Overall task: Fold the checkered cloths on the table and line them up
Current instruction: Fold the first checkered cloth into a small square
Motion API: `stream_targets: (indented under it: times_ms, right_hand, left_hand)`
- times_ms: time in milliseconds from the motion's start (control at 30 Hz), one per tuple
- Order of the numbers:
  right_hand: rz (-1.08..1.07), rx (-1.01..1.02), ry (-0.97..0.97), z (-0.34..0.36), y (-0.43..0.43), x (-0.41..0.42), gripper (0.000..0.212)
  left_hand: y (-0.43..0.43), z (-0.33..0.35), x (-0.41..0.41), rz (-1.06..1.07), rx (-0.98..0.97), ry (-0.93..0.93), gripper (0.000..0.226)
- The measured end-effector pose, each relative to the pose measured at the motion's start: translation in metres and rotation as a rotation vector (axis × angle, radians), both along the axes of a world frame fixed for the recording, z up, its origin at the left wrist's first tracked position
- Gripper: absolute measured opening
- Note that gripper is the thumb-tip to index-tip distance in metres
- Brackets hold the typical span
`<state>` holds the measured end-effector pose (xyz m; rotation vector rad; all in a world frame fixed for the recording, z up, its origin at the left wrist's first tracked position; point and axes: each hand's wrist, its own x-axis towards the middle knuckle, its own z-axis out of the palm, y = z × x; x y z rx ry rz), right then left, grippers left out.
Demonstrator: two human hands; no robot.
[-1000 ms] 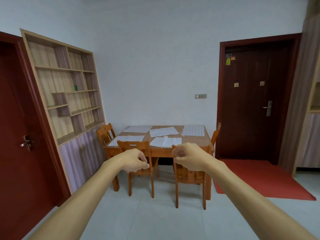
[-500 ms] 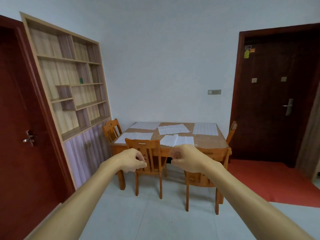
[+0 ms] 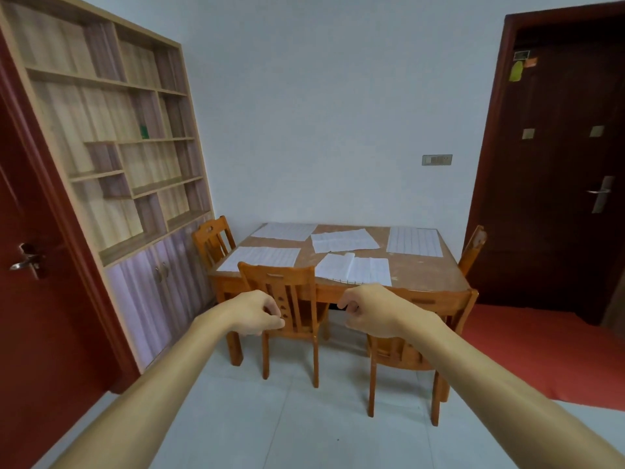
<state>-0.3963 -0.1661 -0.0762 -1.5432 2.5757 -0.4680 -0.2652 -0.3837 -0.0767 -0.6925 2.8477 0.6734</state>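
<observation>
Two bare forearms, no sleeves, watch, rings or gloves in view, ending in the left hand (image 3: 254, 313) and right hand (image 3: 370, 311), both uncovered to the wrist.

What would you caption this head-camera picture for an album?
Both hands, left and right, loosely curled and empty, reach toward five checkered cloths on the table.

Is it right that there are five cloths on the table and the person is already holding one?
Not quite. The head view shows five cloths on the table, but the left hand and right hand hold nothing; both are curled in the air, short of the table.
</observation>
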Motion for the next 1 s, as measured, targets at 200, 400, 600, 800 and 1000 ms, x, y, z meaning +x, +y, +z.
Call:
stream_targets:
  times_ms: [200,400,600,800,1000]
  right_hand:
    - [-0.037,0.051,-0.006,-0.007,-0.028,-0.101,0.014]
    - [-0.069,0.072,-0.031,-0.005,-0.059,-0.192,0.032]
    - [-0.074,0.099,-0.071,-0.024,-0.095,-0.251,0.035]
    - [-0.07,0.198,-0.091,-0.043,-0.148,-0.296,0.027]
    - [-0.105,0.277,-0.071,-0.051,-0.221,-0.347,0.031]
  left_hand:
    - [-0.039,0.009,-0.097,-0.011,-0.088,0.001,0.027]
    - [-0.064,0.006,-0.182,-0.006,-0.068,-0.015,0.023]
    - [-0.102,-0.021,-0.23,0.047,-0.135,-0.061,0.026]
    - [-0.144,-0.046,-0.279,0.051,-0.102,-0.113,0.027]
    - [-0.206,-0.056,-0.338,-0.004,-0.056,-0.197,0.03]
